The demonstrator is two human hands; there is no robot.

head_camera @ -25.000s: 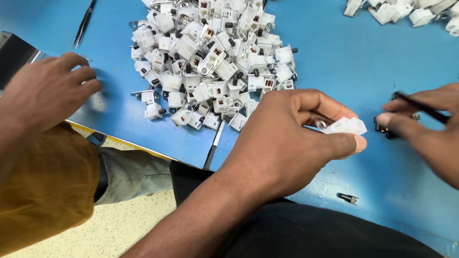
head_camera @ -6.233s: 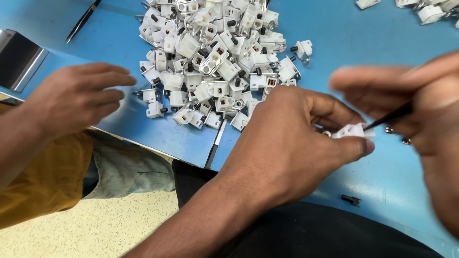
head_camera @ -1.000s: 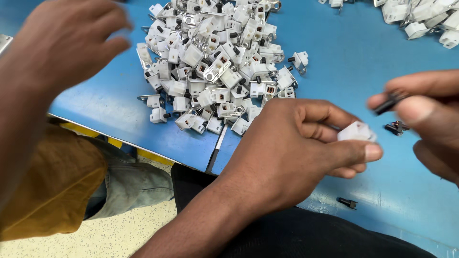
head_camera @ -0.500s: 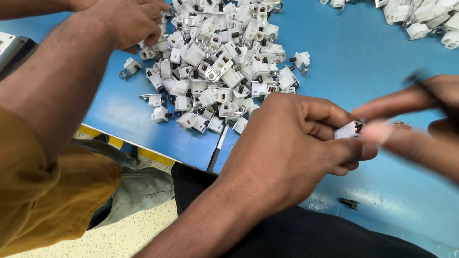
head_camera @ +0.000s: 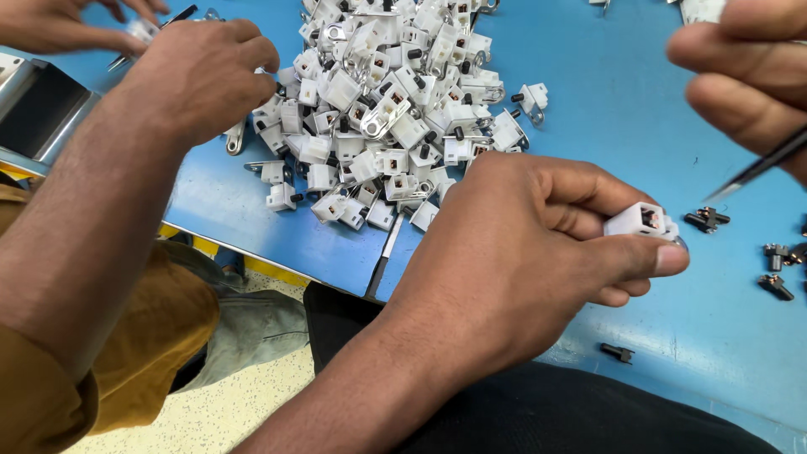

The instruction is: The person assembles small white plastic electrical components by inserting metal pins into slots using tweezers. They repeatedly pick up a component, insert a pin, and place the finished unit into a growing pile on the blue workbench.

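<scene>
Pinching a small white plastic housing (head_camera: 643, 221) between thumb and forefinger, the left hand (head_camera: 521, 252) hovered just above the blue table (head_camera: 605, 134), its grip closed firmly on the part, whose open end showed a dark, coppery inside. The right hand (head_camera: 748, 76) hung at the upper right edge of the view, its grip tight on a pair of thin dark tweezers (head_camera: 761, 168), whose tip pointed down and left toward the housing but stayed apart from it.

Several small black pins (head_camera: 706, 219) lay loose on the table to the right of the housing, with a few more (head_camera: 775, 269) near the right edge and a single one (head_camera: 616, 352) close to the table's near rim. A large heap of similar white housings (head_camera: 387, 109) with metal brackets covered the middle of the table, well to the left of the held part.

Another person's hand (head_camera: 197, 71), on an arm in a mustard sleeve (head_camera: 50, 395), rested at the heap's left edge, and that person's other hand (head_camera: 71, 29) worked at the top left corner. A grey metal tray (head_camera: 38, 105) sat at the table's left edge.
</scene>
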